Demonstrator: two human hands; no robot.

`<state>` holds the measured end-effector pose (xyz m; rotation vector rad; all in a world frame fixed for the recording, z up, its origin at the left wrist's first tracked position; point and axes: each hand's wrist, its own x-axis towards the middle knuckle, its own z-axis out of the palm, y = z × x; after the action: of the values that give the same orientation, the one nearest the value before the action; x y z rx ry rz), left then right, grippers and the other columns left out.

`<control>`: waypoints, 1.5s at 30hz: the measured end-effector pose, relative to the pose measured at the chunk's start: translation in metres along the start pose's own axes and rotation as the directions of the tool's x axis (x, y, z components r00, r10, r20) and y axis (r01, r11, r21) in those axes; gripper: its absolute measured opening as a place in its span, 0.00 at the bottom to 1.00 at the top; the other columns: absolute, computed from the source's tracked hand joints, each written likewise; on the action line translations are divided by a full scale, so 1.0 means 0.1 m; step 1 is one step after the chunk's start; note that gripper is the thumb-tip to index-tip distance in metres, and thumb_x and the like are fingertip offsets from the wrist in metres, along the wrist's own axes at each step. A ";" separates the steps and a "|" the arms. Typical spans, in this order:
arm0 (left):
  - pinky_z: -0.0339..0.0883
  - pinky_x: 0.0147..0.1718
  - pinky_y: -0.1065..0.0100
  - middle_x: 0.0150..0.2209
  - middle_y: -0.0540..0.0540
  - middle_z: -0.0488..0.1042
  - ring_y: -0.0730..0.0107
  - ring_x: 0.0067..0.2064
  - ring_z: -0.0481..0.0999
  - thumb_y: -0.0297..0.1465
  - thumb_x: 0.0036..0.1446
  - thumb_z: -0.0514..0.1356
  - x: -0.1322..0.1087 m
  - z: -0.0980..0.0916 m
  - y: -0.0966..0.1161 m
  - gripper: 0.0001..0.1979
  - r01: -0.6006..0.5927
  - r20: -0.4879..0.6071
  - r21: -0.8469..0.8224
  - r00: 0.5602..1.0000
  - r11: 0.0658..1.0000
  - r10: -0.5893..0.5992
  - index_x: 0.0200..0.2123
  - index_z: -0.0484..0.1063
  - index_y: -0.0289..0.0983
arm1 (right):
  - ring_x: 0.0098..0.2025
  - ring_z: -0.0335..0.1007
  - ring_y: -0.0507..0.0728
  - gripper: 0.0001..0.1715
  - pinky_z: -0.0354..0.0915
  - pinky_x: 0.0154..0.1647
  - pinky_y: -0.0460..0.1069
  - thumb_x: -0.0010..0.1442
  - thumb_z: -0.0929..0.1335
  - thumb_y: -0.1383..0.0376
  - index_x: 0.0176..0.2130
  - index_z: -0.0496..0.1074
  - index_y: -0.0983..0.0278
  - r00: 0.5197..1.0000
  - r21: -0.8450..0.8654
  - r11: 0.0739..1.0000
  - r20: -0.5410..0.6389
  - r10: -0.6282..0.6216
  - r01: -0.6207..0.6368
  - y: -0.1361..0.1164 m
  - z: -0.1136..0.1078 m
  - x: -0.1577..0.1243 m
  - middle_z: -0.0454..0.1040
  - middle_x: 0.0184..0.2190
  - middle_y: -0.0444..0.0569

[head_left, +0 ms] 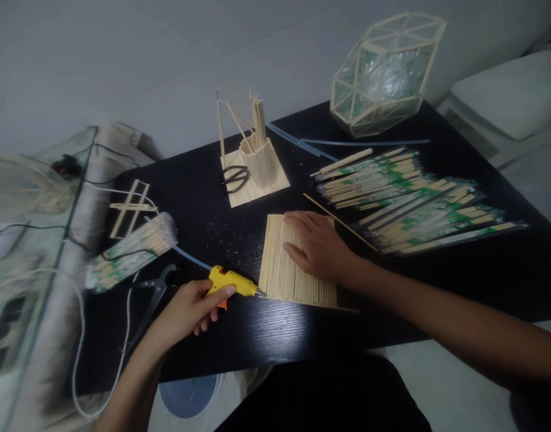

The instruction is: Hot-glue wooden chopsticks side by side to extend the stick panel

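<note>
In my left hand (197, 306) is a yellow hot glue gun (233, 281) with an orange trigger and a blue glue stick feeding into its back. Its nozzle meets the lower left corner of a panel of wooden sticks (280, 264) laid side by side. My right hand (318, 243) rests flat on the upper right of this panel, fingers spread, hiding part of it. One stick along the panel's near edge sticks out past its right corner. Just beyond my right hand lies a single loose chopstick (338, 222).
Wrapped chopsticks (419, 204) are heaped at the right. Behind the panel, a stick holder (261, 162) stands on a wooden base with black scissors (234, 177). A geometric stick frame (388, 78) sits at the back. Pliers (156, 294) and a white cord (81, 336) lie left.
</note>
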<state>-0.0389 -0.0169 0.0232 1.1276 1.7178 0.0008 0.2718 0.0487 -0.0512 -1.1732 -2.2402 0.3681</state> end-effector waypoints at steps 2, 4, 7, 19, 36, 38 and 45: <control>0.60 0.16 0.72 0.21 0.52 0.73 0.74 0.18 0.70 0.61 0.53 0.64 0.00 -0.03 -0.01 0.30 0.001 -0.004 -0.002 1.000 1.000 -0.001 0.27 0.71 0.38 | 0.66 0.68 0.72 0.28 0.66 0.67 0.70 0.71 0.68 0.62 0.65 0.66 0.69 1.000 0.008 1.000 0.000 0.004 -0.004 0.00 0.00 0.00 0.74 0.64 0.66; 0.60 0.16 0.72 0.21 0.52 0.73 0.75 0.18 0.70 0.61 0.52 0.65 0.00 -0.06 -0.01 0.30 -0.005 -0.004 -0.005 1.000 1.000 0.005 0.27 0.72 0.38 | 0.66 0.68 0.72 0.28 0.66 0.67 0.70 0.70 0.68 0.62 0.65 0.66 0.68 1.000 0.014 1.000 0.005 0.006 -0.006 0.00 0.00 0.00 0.73 0.64 0.65; 0.60 0.17 0.72 0.21 0.52 0.73 0.75 0.18 0.69 0.61 0.50 0.66 0.01 -0.10 0.01 0.31 -0.028 -0.001 -0.024 1.000 0.999 0.028 0.27 0.74 0.37 | 0.66 0.68 0.72 0.27 0.67 0.67 0.69 0.71 0.68 0.62 0.65 0.67 0.69 1.000 0.010 1.000 0.007 -0.001 0.001 0.00 0.00 0.01 0.74 0.64 0.66; 0.60 0.16 0.73 0.22 0.51 0.73 0.75 0.18 0.69 0.59 0.56 0.64 0.08 0.01 -0.03 0.29 -0.082 -0.023 -0.043 0.996 0.996 0.081 0.28 0.74 0.37 | 0.66 0.68 0.72 0.27 0.66 0.67 0.69 0.71 0.68 0.62 0.65 0.67 0.71 1.000 0.004 1.000 0.017 0.005 -0.005 0.00 -0.01 0.01 0.73 0.64 0.66; 0.59 0.15 0.73 0.21 0.51 0.73 0.74 0.17 0.69 0.61 0.56 0.64 0.10 0.06 0.01 0.30 -0.084 -0.079 -0.077 0.994 0.993 0.078 0.28 0.71 0.38 | 0.67 0.67 0.72 0.28 0.65 0.68 0.70 0.71 0.67 0.61 0.66 0.66 0.66 0.999 0.022 0.999 0.032 0.024 -0.024 0.00 -0.01 0.01 0.73 0.65 0.64; 0.59 0.15 0.73 0.20 0.52 0.72 0.75 0.17 0.68 0.62 0.55 0.65 0.08 0.02 0.00 0.31 -0.071 -0.034 -0.068 0.997 0.995 0.069 0.27 0.71 0.38 | 0.67 0.67 0.72 0.28 0.65 0.67 0.70 0.71 0.68 0.61 0.66 0.66 0.66 0.999 0.023 1.000 0.030 0.021 -0.021 0.00 -0.01 0.01 0.73 0.65 0.64; 0.59 0.15 0.73 0.20 0.52 0.72 0.75 0.17 0.67 0.61 0.52 0.65 0.09 -0.01 0.02 0.31 -0.052 -0.024 -0.046 0.998 0.998 0.051 0.27 0.72 0.37 | 0.67 0.67 0.72 0.27 0.67 0.66 0.70 0.71 0.67 0.61 0.65 0.66 0.68 1.000 0.011 1.000 0.022 0.004 -0.005 0.00 -0.02 0.01 0.73 0.65 0.66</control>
<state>-0.0390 -0.0092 0.0182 1.1413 1.7004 0.0859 0.2724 0.0489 -0.0491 -1.1739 -2.2519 0.3972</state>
